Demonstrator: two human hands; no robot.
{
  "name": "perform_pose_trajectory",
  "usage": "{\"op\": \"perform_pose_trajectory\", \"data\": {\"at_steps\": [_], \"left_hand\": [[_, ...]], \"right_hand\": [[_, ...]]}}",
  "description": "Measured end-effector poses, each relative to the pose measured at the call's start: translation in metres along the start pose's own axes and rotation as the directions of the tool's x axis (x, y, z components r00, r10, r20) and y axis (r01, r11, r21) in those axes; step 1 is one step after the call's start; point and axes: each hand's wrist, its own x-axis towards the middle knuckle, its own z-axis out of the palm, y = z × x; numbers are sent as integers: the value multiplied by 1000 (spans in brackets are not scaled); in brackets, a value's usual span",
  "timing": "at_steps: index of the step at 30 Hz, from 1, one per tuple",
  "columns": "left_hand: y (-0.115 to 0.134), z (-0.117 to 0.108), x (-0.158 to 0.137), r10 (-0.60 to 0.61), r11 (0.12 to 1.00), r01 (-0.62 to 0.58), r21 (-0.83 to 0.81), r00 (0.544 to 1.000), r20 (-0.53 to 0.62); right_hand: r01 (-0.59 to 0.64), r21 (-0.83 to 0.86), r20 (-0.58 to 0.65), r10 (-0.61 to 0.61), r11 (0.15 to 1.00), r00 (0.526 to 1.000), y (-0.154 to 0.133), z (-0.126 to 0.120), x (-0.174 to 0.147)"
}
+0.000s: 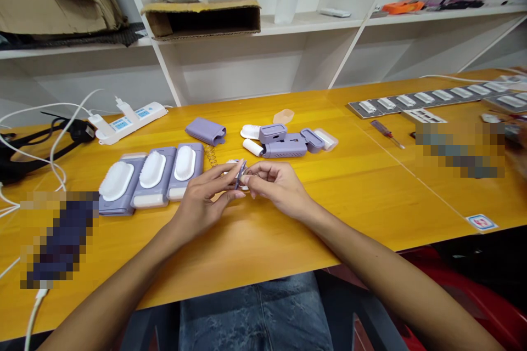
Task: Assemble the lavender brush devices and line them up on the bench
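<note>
My left hand (203, 197) is closed, pinching a small flat purple plastic part (240, 174) on edge between thumb and fingers. From the other side my right hand (280, 186) grips the same part with bent fingers, which partly hide it. A white piece (233, 165) lies on the table just behind the fingertips, mostly covered. Beyond the hands are a metal coil spring (211, 155), a hollow purple casing (206, 130), and an opened purple body (286, 146) with loose purple frames, a white roller-like piece (252, 147) and a white bristled pad (249, 131).
Several purple units with white oval pads (153, 170) stand in a row at left, near a power strip (134, 122) and white cables. A screwdriver (387, 133) and a long strip of white pieces (424, 97) lie at right. Shelves (242, 66) back the table.
</note>
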Motion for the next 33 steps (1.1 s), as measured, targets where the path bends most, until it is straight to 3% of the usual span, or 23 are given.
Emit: {"op": "perform_pose_trajectory", "data": {"at_steps": [9,18,33], "left_hand": [[1,5,-3,-23,998,24,-58,1000,2],[13,10,-4,-30,995,33,97,999,-37],[15,15,-7,-31,983,42,177,997,-64]], "right_hand": [[13,-15,-46,-14,1000,999,7,3,1],[20,-32,-40,-21,999,999,10,7,1],[12,-21,-65,-14,1000,998,7,12,0]]}}
